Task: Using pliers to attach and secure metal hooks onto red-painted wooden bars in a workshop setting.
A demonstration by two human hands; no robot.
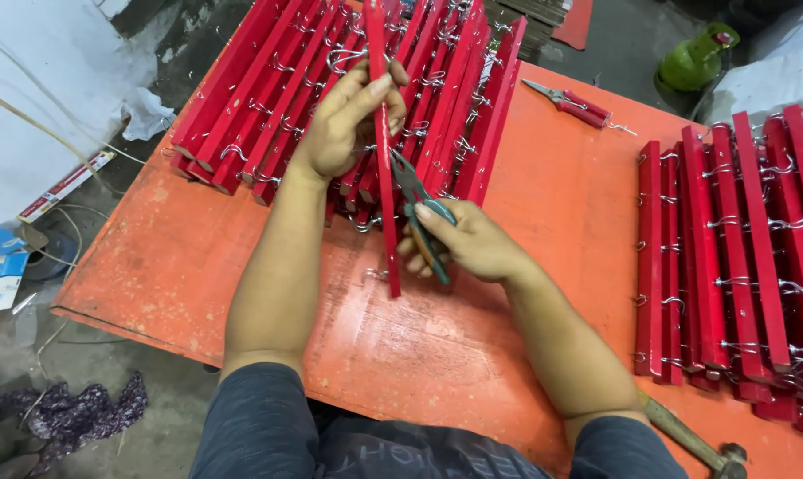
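My left hand (344, 120) grips a long red wooden strip (386, 231) fitted with small metal hooks, holding it upright and lengthwise over the orange table (543, 204). My right hand (468, 239) holds green-handled pliers (419, 208), whose jaws sit against the strip near its middle. Behind the strip lies a stack of similar red hooked strips (286, 80).
A second pile of red hooked strips (738, 257) fills the table's right side. Red-handled pliers (571, 102) lie at the far edge, a hammer (694, 439) near the front right corner. A green gas cylinder (698, 58) stands on the floor beyond; rags and litter lie left.
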